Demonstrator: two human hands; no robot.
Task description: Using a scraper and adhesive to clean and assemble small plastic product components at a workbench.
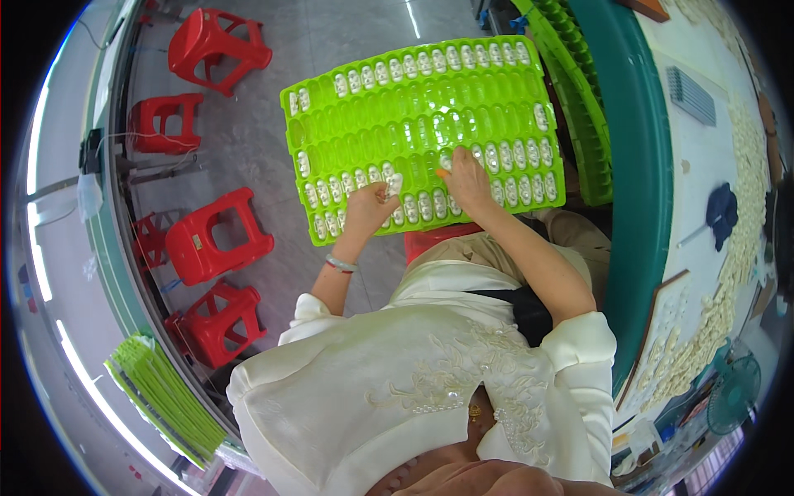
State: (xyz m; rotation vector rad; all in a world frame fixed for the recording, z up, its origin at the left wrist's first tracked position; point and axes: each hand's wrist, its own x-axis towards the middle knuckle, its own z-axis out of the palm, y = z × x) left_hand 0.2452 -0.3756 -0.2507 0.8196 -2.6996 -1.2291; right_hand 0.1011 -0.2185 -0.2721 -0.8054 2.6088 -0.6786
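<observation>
A bright green tray [356, 122] with rows of oval hollows lies in front of me, tilted slightly. Small white oval pieces with dark marks fill most of the far row and much of the near rows, while bare green hollows show through the middle. Over the near rows, my left hand [369, 207] pinches one white oval piece [394, 183] between thumb and fingers, lifted off the tray. To its right, my right hand [468, 183] reaches down with bent fingers pressed together beside a white piece [447, 160] in its hollow. Something orange shows at its fingertips; whether it grips anything is hidden.
Red plastic stools [220, 236] stand on the grey floor at the left. More green trays [571, 107] lean at the right, beside a teal-edged table [633, 165] with many pale pieces. Another stack of green trays [161, 397] stands at the lower left.
</observation>
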